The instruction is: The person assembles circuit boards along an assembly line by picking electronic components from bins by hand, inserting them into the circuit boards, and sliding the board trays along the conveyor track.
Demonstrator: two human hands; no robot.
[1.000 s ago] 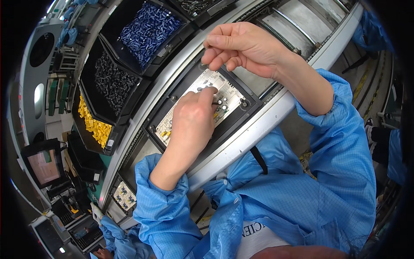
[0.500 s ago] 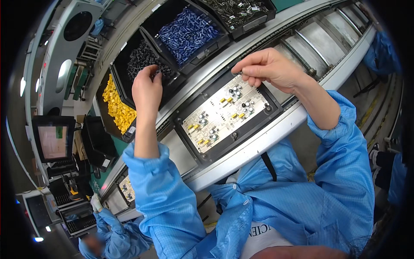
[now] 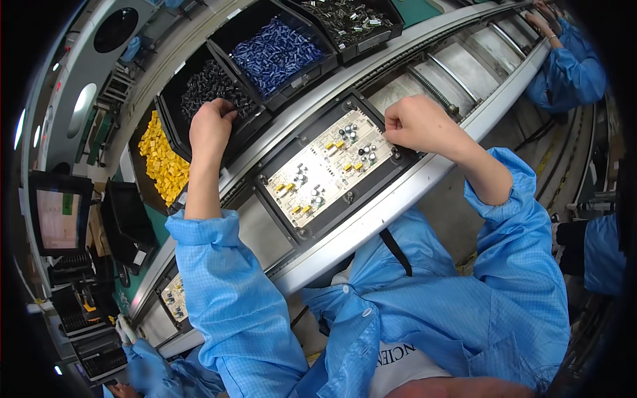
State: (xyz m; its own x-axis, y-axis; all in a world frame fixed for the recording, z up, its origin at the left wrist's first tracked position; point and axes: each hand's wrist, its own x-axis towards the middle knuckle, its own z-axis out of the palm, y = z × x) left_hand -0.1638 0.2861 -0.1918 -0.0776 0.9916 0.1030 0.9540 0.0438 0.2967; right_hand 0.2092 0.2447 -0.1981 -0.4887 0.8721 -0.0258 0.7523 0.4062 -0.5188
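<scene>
My left hand (image 3: 211,129) is over the near edge of the bin of small black components (image 3: 207,89), its fingertips curled together at the parts; whatever lies between them is too small to make out. My right hand (image 3: 421,126) is closed, thumb against curled fingers, at the right end of a pale circuit board (image 3: 317,174). Its fingers hide anything they hold. The board lies in a black carrier frame (image 3: 275,211) on the conveyor and bears yellow block parts, round black capacitors and other small parts.
Beside the black parts stand bins of yellow block components (image 3: 159,156), blue cylindrical components (image 3: 275,56) and metallic pieces (image 3: 348,23). The conveyor rail (image 3: 371,242) runs along my front. Co-workers in blue sleeves (image 3: 570,69) stand at both ends; another board (image 3: 174,298) sits lower left.
My right hand has moved from above the board's upper right corner to its right end, fingers curled tighter. My left hand's fingers have drawn closer together. A co-worker's arms now show at upper right.
</scene>
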